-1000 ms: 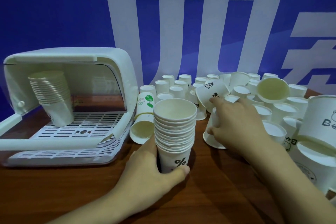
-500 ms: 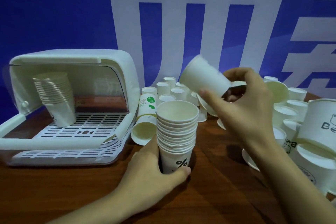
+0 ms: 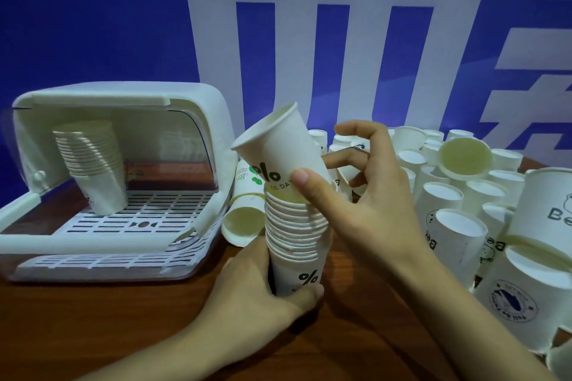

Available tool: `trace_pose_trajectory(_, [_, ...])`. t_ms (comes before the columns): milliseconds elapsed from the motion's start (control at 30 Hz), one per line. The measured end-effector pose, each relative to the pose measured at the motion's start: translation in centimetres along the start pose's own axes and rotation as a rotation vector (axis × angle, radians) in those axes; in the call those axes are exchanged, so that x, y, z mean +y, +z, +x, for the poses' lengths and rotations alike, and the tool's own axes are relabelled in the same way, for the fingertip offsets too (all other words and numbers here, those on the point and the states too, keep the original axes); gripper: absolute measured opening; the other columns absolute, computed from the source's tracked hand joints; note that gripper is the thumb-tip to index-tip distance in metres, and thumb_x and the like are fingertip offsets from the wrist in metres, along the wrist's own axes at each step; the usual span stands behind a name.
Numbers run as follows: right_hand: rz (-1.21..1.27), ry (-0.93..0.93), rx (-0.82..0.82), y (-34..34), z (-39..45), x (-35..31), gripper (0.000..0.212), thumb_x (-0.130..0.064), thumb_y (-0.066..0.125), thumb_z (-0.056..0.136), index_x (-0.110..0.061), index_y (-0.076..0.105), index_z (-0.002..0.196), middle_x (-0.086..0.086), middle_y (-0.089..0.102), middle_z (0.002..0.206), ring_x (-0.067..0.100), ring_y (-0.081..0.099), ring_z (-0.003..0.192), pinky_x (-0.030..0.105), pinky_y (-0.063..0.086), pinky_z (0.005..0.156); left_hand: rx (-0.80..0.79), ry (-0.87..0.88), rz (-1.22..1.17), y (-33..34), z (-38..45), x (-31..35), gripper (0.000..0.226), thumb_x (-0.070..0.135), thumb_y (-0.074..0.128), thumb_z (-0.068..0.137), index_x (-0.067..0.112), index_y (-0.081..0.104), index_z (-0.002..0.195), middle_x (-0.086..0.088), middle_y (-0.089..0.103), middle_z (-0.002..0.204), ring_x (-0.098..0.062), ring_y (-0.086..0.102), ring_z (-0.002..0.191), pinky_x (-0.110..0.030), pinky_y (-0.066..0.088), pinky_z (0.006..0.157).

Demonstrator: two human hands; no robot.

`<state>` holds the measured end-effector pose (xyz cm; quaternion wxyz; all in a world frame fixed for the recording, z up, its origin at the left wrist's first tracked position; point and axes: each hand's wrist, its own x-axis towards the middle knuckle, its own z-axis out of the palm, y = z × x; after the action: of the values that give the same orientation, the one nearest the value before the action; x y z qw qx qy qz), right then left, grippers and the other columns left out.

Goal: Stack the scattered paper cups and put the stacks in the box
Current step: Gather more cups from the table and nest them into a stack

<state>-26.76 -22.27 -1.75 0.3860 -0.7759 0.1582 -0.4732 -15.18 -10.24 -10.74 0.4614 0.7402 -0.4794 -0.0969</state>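
Head view: right hand pinches tilted cup (base hidden); left hand grips stack.

Dim, bluish, even light; soft shadows fall on the tabletop under the hands. Wide-angle bending warps the edges; focus is slightly soft throughout.

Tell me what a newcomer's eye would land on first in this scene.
First, the tilted paper cup at centre, pinched by the right hand and entering the stack that the left hand grips at its base. Next, the crowd of loose cups covering the table's right side. Then the open white box at left, with another stack leaning inside.
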Motion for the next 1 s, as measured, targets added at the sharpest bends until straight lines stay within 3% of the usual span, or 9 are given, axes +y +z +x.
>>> trace_pose_trajectory(100, [-0.045,-0.056,-0.038,-0.1,-0.1,0.5,0.072,-0.062,0.070,0.072,-0.035,0.046,0.134,-0.015,0.068,0.100,0.002,0.062,0.102,0.011,0.044,0.071,0.000,0.008,-0.007,0.0,-0.1,0.2,0.064,0.062,0.078,0.066,0.050,0.057,0.125,0.033,0.068,0.121,0.009,0.063,0.115,-0.036,0.055,0.099])
trace_pose_trajectory(200, [-0.055,-0.095,-0.074,-0.1,0.0,1.3,0.080,-0.068,0.061,0.070,-0.038,0.042,0.141,-0.017,0.063,0.110,0.005,0.059,0.112,0.027,0.045,0.087,0.008,0.030,0.009,-0.1,-0.1,0.4,0.063,0.061,0.078,0.068,0.051,0.056,0.126,0.034,0.067,0.122,0.010,0.062,0.116,-0.035,0.055,0.099])
trace_pose_trajectory(367, [0.020,-0.170,-0.080,-0.2,0.0,1.4,0.069,-0.061,0.056,0.079,-0.034,0.045,0.141,-0.015,0.063,0.118,0.006,0.057,0.120,0.019,0.044,0.091,0.011,0.016,0.001,0.0,-0.2,0.3,0.062,0.058,0.080,0.068,0.050,0.057,0.125,0.032,0.069,0.120,0.008,0.065,0.113,-0.037,0.056,0.098])
trace_pose_trajectory(600, [-0.059,-0.216,-0.003,-0.1,0.5,2.3,0.041,-0.052,0.052,0.089,-0.021,0.071,0.108,-0.013,0.070,0.099,0.013,0.067,0.097,0.042,0.051,0.083,-0.012,0.010,0.035,-0.2,0.0,0.3,0.063,0.064,0.078,0.067,0.050,0.054,0.124,0.033,0.068,0.117,0.006,0.065,0.111,-0.038,0.056,0.097])
trace_pose_trajectory(800, [-0.153,-0.308,0.028,-0.1,0.7,2.8,0.043,-0.049,0.053,0.086,-0.015,0.076,0.100,-0.024,0.063,0.096,0.011,0.059,0.103,0.029,0.042,0.085,0.003,0.020,0.044,-0.2,0.0,0.5,0.064,0.063,0.078,0.067,0.049,0.055,0.125,0.033,0.068,0.119,0.008,0.064,0.112,-0.036,0.055,0.097])
trace_pose_trajectory(933, [-0.140,-0.286,-0.007,0.2,0.6,2.9,0.045,-0.049,0.053,0.086,-0.013,0.075,0.101,-0.018,0.065,0.095,0.012,0.060,0.098,0.025,0.040,0.082,0.005,0.009,0.035,-0.2,0.1,0.5,0.065,0.065,0.078,0.066,0.048,0.057,0.125,0.032,0.068,0.119,0.008,0.064,0.113,-0.036,0.055,0.098])
trace_pose_trajectory(1000, [-0.090,-0.229,-0.068,0.1,0.7,2.8,0.044,-0.052,0.051,0.088,-0.016,0.073,0.102,-0.012,0.069,0.094,0.013,0.063,0.096,0.030,0.045,0.080,-0.005,-0.007,0.014,-0.1,0.1,0.6,0.064,0.064,0.079,0.066,0.047,0.057,0.124,0.032,0.069,0.118,0.008,0.065,0.111,-0.035,0.056,0.097])
